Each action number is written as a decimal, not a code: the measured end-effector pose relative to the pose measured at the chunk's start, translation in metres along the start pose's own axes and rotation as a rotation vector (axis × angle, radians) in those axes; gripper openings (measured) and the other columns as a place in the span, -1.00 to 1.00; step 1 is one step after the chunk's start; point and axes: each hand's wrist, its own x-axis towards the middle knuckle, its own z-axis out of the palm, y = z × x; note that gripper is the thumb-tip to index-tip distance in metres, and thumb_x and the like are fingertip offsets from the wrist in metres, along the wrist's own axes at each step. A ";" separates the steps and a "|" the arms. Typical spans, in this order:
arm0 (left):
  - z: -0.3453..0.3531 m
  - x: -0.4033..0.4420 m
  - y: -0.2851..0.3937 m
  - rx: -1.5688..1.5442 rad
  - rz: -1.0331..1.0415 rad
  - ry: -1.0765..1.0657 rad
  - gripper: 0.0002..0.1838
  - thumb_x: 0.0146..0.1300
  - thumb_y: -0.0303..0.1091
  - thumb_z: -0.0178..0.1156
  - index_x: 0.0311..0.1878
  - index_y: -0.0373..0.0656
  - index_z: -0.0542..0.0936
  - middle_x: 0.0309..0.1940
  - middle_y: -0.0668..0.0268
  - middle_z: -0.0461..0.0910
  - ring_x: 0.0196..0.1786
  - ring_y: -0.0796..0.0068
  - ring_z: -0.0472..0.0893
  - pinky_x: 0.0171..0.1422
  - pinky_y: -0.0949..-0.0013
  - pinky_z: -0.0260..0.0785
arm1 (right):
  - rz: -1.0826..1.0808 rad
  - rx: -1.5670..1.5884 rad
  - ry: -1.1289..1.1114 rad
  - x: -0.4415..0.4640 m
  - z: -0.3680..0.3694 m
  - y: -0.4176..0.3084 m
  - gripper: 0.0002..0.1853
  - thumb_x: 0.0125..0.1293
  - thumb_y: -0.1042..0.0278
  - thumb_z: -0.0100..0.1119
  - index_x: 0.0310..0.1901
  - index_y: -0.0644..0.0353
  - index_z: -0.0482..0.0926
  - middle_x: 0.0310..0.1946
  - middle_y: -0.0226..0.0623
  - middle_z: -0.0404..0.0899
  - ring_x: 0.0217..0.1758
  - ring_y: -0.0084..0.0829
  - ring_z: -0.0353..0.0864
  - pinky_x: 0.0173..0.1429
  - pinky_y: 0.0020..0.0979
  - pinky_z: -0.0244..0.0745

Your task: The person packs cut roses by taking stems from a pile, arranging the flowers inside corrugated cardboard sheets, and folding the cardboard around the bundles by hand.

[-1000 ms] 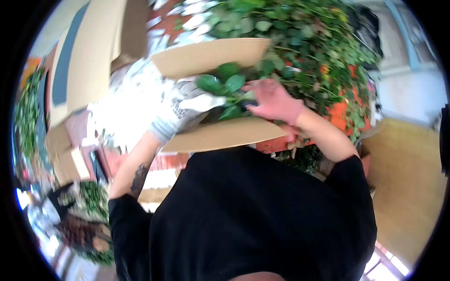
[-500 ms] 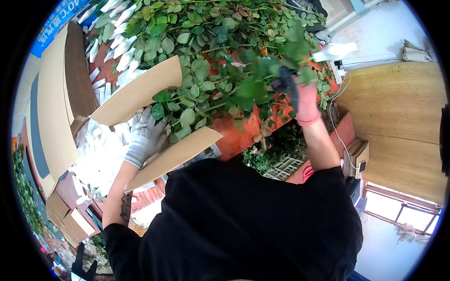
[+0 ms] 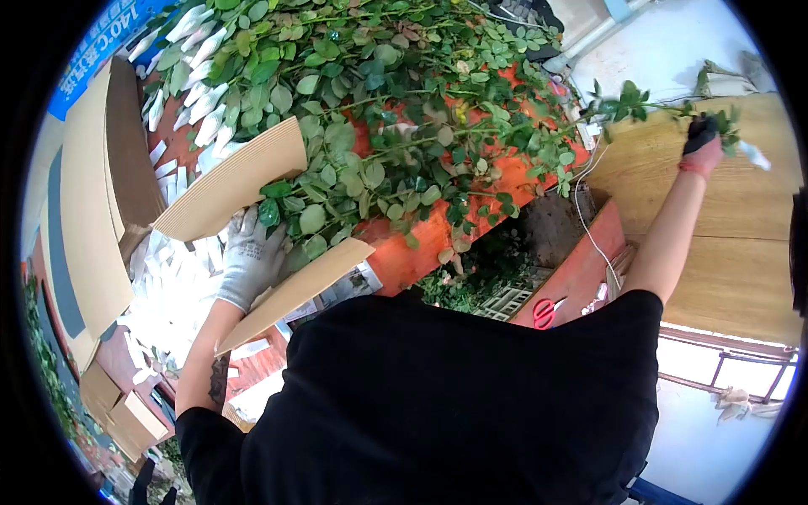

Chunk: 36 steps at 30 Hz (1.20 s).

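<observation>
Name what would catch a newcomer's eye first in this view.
Probably the big spread of leafy stems across the orange-red table, with white-wrapped heads bunched at its far left. Next, the right hand, stretched far out to the right, gripping one long stem whose white-wrapped tip points away from the table. Red-handled scissors stand out below.

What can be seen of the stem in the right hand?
The stem is thin and green, with clusters of green leaves. One end carries a white, sleeve-like cover; whatever is inside is hidden. The right hand, gloved in pink and black, grips it near that end. It is held out roughly sideways, mostly beyond the table. Whether its far tip touches anything is unclear.
</observation>
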 end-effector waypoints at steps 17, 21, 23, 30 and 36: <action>-0.035 -0.041 -0.022 -0.262 0.077 0.286 -0.53 0.14 -0.10 0.17 0.12 -0.04 0.50 0.12 0.08 0.44 0.19 0.08 0.40 0.30 0.08 0.19 | -0.719 -0.962 -0.711 -0.190 0.434 -0.090 -0.63 0.09 0.19 0.12 -0.14 0.26 0.50 -0.23 0.19 0.52 -0.01 0.00 0.52 0.04 -0.13 0.40; -0.070 -0.098 -0.026 -0.789 -0.515 0.114 -0.63 0.11 -0.22 0.21 -0.02 -0.14 0.58 -0.23 0.12 0.61 -0.17 0.18 0.59 -0.03 0.28 0.42 | -0.940 -0.437 -1.285 -0.316 0.408 -0.100 -0.55 0.11 0.44 0.17 0.10 0.19 0.47 -0.18 -0.22 0.62 -0.14 -0.32 0.62 0.05 -0.34 0.45; -0.053 -0.111 -0.023 -0.794 -0.576 0.097 -0.63 0.09 -0.28 0.22 -0.01 -0.16 0.57 -0.23 0.14 0.61 -0.21 0.21 0.59 -0.07 0.30 0.42 | -0.908 -0.036 -1.668 -0.405 0.370 -0.137 -0.53 -0.02 0.52 0.21 0.03 0.11 0.53 -0.29 -0.31 0.58 -0.10 -0.35 0.57 0.04 -0.40 0.41; -0.012 -0.082 -0.022 -0.744 -0.466 -0.125 -0.66 0.05 -0.28 0.24 -0.07 -0.16 0.59 -0.26 0.13 0.61 -0.16 0.14 0.58 -0.02 0.23 0.39 | -0.925 -0.287 -2.147 -0.553 0.370 -0.039 -0.64 0.15 0.18 0.08 -0.05 0.16 0.42 -0.23 -0.16 0.56 -0.11 -0.22 0.57 -0.06 -0.25 0.48; 0.016 -0.085 -0.025 -0.693 -0.334 -0.030 -0.77 0.11 -0.28 0.19 -0.21 -0.18 0.62 -0.25 0.14 0.61 -0.13 0.13 0.57 -0.02 0.21 0.38 | -0.787 -0.258 -2.371 -0.563 0.358 -0.033 -0.78 0.09 0.29 0.09 -0.27 0.22 0.47 -0.41 -0.10 0.58 -0.27 -0.11 0.62 -0.16 -0.20 0.52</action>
